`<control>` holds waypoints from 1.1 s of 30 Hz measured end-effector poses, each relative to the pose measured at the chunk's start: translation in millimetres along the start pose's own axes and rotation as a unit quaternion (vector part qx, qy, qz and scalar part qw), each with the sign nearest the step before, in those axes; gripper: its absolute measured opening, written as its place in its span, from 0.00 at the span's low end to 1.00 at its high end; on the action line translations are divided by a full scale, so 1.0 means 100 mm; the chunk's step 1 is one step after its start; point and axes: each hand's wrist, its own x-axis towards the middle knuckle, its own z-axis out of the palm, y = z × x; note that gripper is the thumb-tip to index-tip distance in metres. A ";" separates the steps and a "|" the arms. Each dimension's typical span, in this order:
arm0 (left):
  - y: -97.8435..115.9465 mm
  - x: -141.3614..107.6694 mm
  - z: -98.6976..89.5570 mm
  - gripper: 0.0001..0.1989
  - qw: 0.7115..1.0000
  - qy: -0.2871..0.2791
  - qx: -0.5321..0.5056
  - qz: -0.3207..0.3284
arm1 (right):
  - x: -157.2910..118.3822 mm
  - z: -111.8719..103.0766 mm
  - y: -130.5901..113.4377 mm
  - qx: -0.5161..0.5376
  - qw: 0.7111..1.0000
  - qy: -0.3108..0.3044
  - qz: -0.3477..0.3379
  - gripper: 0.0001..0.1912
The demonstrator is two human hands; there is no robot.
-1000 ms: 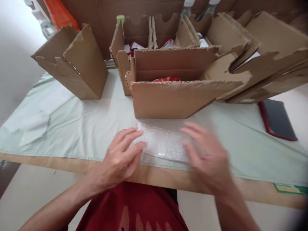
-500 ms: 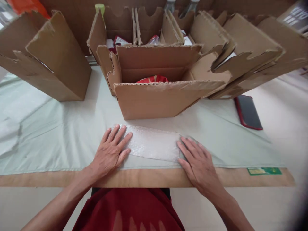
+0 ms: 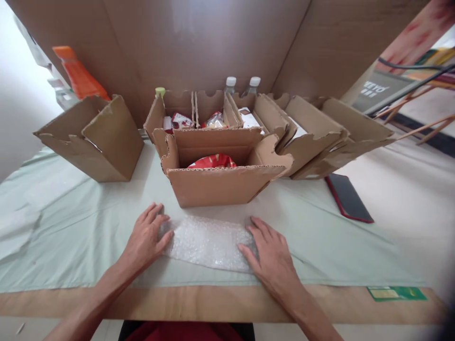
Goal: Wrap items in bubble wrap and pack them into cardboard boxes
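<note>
A strip of clear bubble wrap (image 3: 208,241) lies flat on the pale green cloth, close to the table's front edge. At its left end rests my left hand (image 3: 147,234), fingers extended and slightly apart, the thumb against the wrap. My right hand (image 3: 268,246) is at the opposite end, its thumb over the wrap and its fingers stretched forward. Neither hand is closed around anything. Just beyond the wrap stands an open cardboard box (image 3: 223,187) with a red glossy package (image 3: 213,161) inside.
Behind it, more open cardboard boxes (image 3: 313,128) hold small packets. Another box (image 3: 117,147) stands at the left, near an orange bottle (image 3: 80,73). A dark phone-like slab (image 3: 350,198) lies at right, and a green packet (image 3: 396,293) on the wooden edge (image 3: 177,303).
The camera view has tilted up, showing the cardboard wall and bottles. My hands have come slightly closer together, and the bubble wrap looks more rumpled.
</note>
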 end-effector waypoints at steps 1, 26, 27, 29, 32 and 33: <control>0.03 -0.01 0.02 0.11 1.000 0.004 -0.011 0.003 | -0.02 0.01 -0.02 0.018 1.000 0.006 -0.001 0.13; 0.27 -1.37 -0.75 0.22 0.722 -0.051 -0.508 -0.467 | 1.54 -0.34 -1.70 0.126 0.914 0.096 -0.372 0.19; 0.26 -1.36 -0.77 0.23 0.702 -0.047 -0.527 -0.476 | 1.60 -0.30 -1.78 0.133 0.913 0.107 -0.372 0.20; 0.22 -1.33 -0.79 0.29 0.655 -0.034 -0.580 -0.484 | 1.59 -0.26 -1.81 0.177 0.910 0.136 -0.351 0.21; 0.13 -1.31 -0.79 0.30 0.583 -0.041 -0.664 -0.467 | 1.25 -0.25 -1.67 0.244 0.915 0.113 -0.302 0.24; 0.10 -1.31 -0.79 0.28 0.566 -0.049 -0.683 -0.459 | 1.08 -0.24 -1.61 0.252 0.920 0.078 -0.290 0.25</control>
